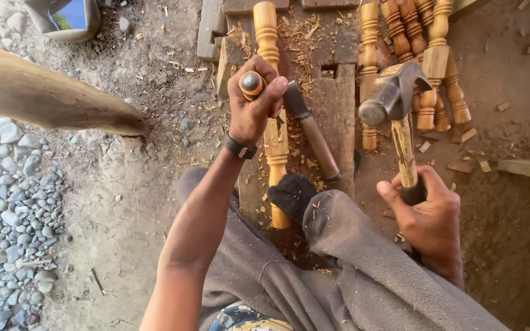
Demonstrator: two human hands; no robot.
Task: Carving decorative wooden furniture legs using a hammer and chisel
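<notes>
Bare dirt ground (pixel 148 184), grey pebbles (pixel 13 202), wood shavings (pixel 305 37), worn plank (pixel 338 116), turned wooden spindles (pixel 430 55)

Outdoor woodworking spot, open-air carving workshop on bare ground. Packed dirt floor (pixel 136 184) littered with wood shavings (pixel 302 37) and offcuts. Pile of turned wooden spindles (pixel 424 37) stacked at top right, one more spindle (pixel 272 141) laid across rough plank (pixel 338 104). Spare chisel (pixel 314 138) resting beside it. Grey gravel (pixel 13 202) along left edge, rough log (pixel 44 95) nearby.

Orange-handled chisel (pixel 252 84), yellow-brown turned spindle (pixel 273 132), grey trousers (pixel 338 270).
</notes>
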